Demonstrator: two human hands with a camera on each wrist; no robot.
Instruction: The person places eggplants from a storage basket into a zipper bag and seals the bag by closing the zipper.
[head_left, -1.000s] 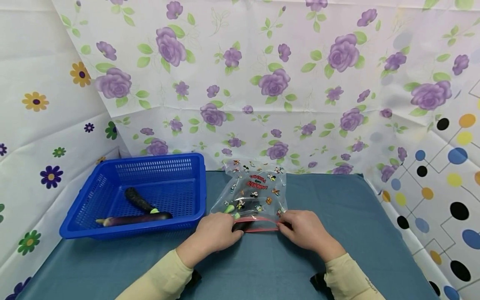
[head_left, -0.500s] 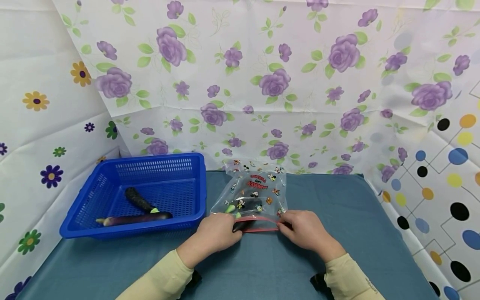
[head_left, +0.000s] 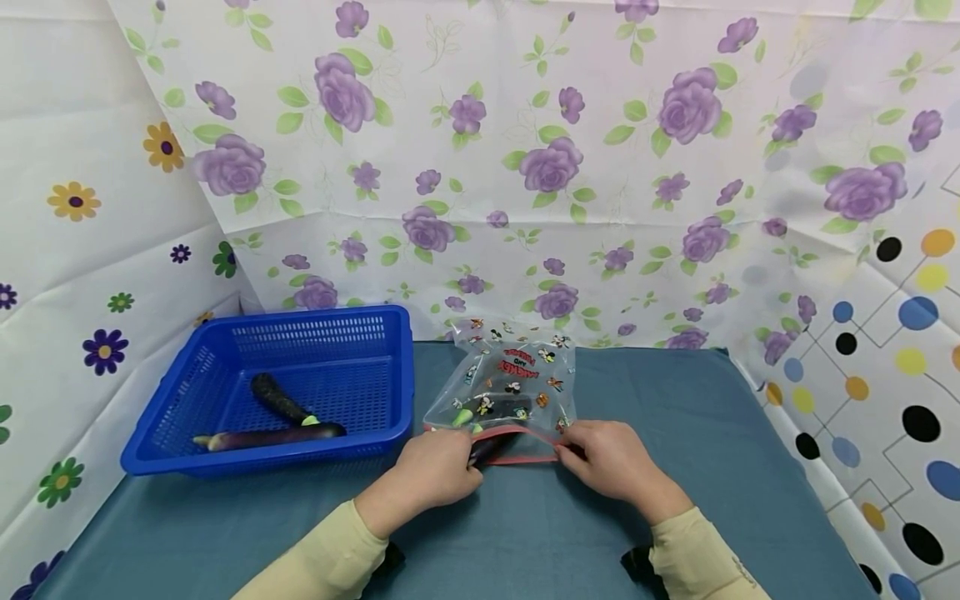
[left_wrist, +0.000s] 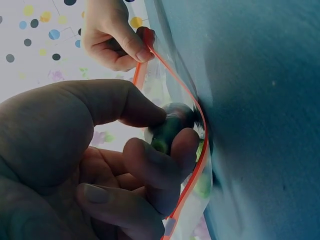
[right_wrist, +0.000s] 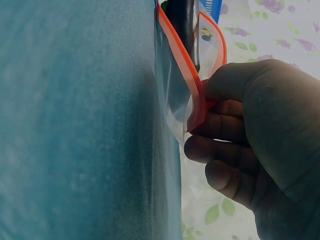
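Note:
A clear zip bag (head_left: 512, 367) with cartoon prints and a red zip edge lies on the table, its mouth spread apart toward me. My left hand (head_left: 431, 468) pinches the end of a dark eggplant (left_wrist: 172, 124) between thumb and fingers at the mouth's left side. The rest of that eggplant reaches into the bag. My right hand (head_left: 611, 458) pinches the right corner of the red zip edge (right_wrist: 192, 87). Green stem ends (head_left: 462, 417) and dark shapes show through the plastic, partly hidden by the print.
Left of the bag stands a blue plastic basket (head_left: 225, 462). In it lie a black eggplant (head_left: 279, 400) and a longer purple eggplant (head_left: 270, 437). Blue-green cloth (head_left: 675, 400) covers the table. Patterned sheets (head_left: 480, 167) stand behind and at both sides.
My left hand has shifted slightly, and more of the dark eggplant shows at the bag's mouth, whose upper red edge now bows up. The right hand keeps its place on the zip edge.

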